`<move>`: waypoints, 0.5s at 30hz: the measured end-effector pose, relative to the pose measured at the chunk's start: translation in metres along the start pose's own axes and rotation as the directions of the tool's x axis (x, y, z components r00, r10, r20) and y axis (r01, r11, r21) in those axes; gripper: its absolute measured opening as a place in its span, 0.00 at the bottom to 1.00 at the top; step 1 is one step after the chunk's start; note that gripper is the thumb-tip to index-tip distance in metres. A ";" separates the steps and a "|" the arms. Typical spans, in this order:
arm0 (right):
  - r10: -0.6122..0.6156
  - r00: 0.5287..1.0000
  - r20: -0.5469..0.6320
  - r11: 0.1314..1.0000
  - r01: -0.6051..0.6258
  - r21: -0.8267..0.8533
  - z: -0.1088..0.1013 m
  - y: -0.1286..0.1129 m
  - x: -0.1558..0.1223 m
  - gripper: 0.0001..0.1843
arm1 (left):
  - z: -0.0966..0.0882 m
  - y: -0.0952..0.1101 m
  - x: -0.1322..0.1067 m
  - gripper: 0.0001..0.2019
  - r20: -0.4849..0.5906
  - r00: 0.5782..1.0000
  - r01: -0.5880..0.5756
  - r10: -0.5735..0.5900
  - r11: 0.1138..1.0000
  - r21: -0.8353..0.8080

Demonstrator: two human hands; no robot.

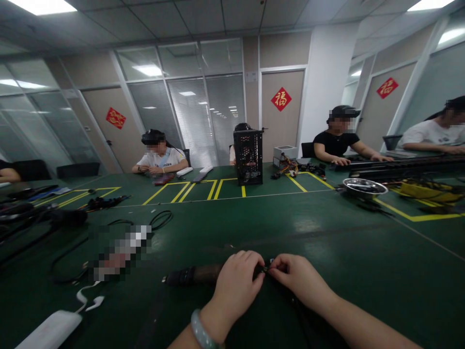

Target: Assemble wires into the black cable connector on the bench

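A dark, tube-shaped tool that looks like an electric screwdriver [207, 274] lies across the green table, its narrow metal tip pointing left. My left hand [238, 280] is closed over its rear end, thumb and fingers pinched near a small dark end piece. Close beside it, my right hand [300, 276] pinches something tiny with thumb and index finger; the fingertips hide most of it. A black cable [295, 303] runs on the table below my right hand.
A white box-like item [51, 330] sits at the lower left, near a blurred-out object [119, 254] and black cable loop. A black computer case [249, 157], metal bowl [365, 186] and power supply [285, 155] stand farther back. Several people sit across the table [203, 223].
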State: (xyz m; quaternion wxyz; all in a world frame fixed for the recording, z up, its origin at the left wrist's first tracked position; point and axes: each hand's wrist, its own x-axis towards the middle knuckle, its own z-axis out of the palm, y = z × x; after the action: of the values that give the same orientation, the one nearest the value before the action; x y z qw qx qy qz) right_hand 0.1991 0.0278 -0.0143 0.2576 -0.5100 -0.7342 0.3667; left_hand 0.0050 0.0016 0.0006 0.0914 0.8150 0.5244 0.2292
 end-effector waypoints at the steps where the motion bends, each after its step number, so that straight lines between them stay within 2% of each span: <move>1: -0.001 1.000 -0.002 1.000 0.001 0.002 0.000 0.000 0.000 0.07 | 0.000 0.000 0.000 0.08 -0.001 1.000 0.000 0.000 1.000 -0.001; 7: -0.019 1.000 -0.005 1.000 0.019 0.018 0.001 0.004 0.000 0.06 | 0.001 -0.001 0.000 0.08 -0.001 1.000 0.017 -0.017 1.000 0.021; 15: -0.027 1.000 0.000 1.000 0.027 -0.010 0.001 0.005 0.001 0.05 | 0.001 -0.002 0.000 0.07 -0.018 1.000 -0.024 0.024 1.000 0.004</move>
State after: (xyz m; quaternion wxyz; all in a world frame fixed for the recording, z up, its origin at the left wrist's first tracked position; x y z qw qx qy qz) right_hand 0.2011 0.0294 -0.0191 0.2601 -0.5013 -0.7427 0.3596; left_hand 0.0041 0.0027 -0.0014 0.0822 0.8193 0.5158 0.2364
